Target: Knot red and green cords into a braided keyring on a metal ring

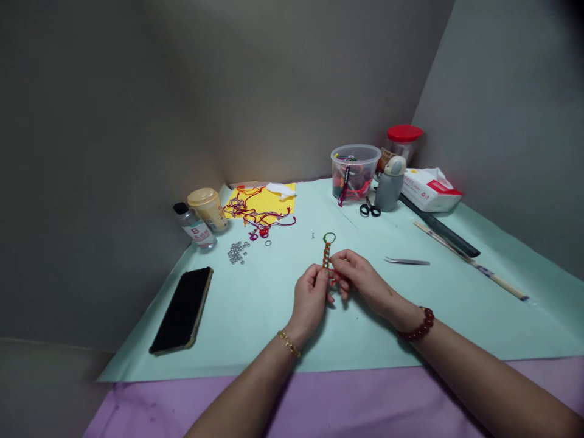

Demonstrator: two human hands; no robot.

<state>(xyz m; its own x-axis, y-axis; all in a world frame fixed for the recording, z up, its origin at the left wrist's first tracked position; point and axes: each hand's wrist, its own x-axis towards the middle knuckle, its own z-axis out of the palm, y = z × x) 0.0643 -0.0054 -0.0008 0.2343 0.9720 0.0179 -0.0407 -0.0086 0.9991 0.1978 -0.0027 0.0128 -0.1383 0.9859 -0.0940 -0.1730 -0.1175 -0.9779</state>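
- We see the left hand low in the middle of the view. Its fingers are curled together and clamped on the lower part of a knotted cord strip, orange and green, which stands upright above the hands, with a green ring at its top end.
- The right hand comes from the right with the back upward. Its fingers are bent close together and pinch the same strip, just beside the left hand.
- On the left wrist we see a gold chain bracelet, and on the right wrist a dark red bead bracelet.
- Both forearms rest over a lilac cloth, and the hands are above a mint green paper sheet.
- On this sheet lie a black smartphone, small metal jump rings, and a yellow paper with tangled red cord.
- To the right we see steel tweezers, black-handled scissors, and a plastic tub full of craft pieces.
- Grey walls close the corner behind the sheet.
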